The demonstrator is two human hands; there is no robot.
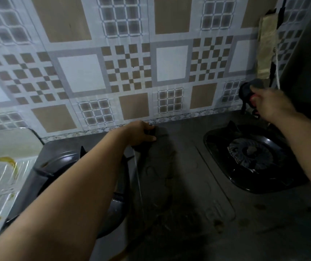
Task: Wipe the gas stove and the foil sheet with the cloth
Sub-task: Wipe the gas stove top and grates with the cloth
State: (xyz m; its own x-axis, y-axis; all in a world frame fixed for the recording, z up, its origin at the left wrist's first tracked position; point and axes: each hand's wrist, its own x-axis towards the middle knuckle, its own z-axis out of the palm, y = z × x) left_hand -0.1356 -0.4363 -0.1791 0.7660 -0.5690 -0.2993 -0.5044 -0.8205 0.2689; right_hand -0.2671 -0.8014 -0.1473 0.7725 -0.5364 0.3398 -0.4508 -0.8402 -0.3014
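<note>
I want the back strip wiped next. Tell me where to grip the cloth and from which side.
Grip the bunched far end of the cloth, where the left hand already pinches it near the wall. Come from above and the left, over the left burner: the rest trails flat toward you across the stove, offering no raised fold.

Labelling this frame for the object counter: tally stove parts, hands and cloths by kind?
Burners: 2, left one mostly behind the arm, right one
Hands: 2, left hand, right hand
Dark cloth: 1, under the left hand
Dark object at the right hand: 1, kind unclear
Total: 6
</note>
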